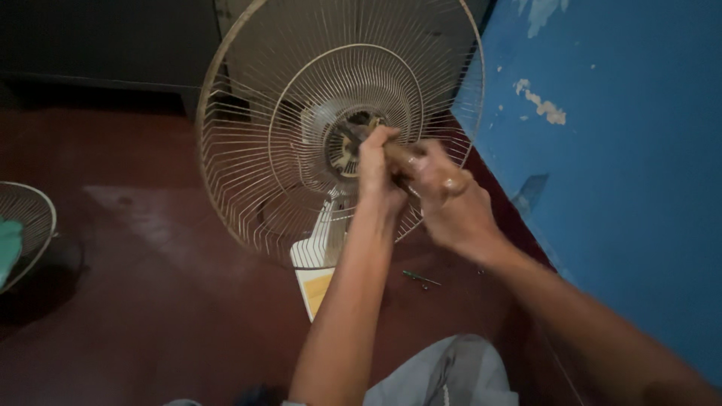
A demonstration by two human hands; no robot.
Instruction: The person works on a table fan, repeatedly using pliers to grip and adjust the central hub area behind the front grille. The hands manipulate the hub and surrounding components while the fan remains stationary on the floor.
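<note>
We grip a brown wooden-handled tool [412, 167] w/ both fists — left hand [378, 167] nearer the round wire fan guard's [248, 135] hub, right hand [451, 203] behind; shaft points hubward.

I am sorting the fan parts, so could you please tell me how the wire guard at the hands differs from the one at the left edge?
The wire guard on the fan stands upright, mounted at the hub, in full view; the second wire guard lies loose on the floor, mostly cut off by the frame. The left hand and right hand work at the first; nobody touches the second. Both are round, pale, radial-wire grilles.
</note>
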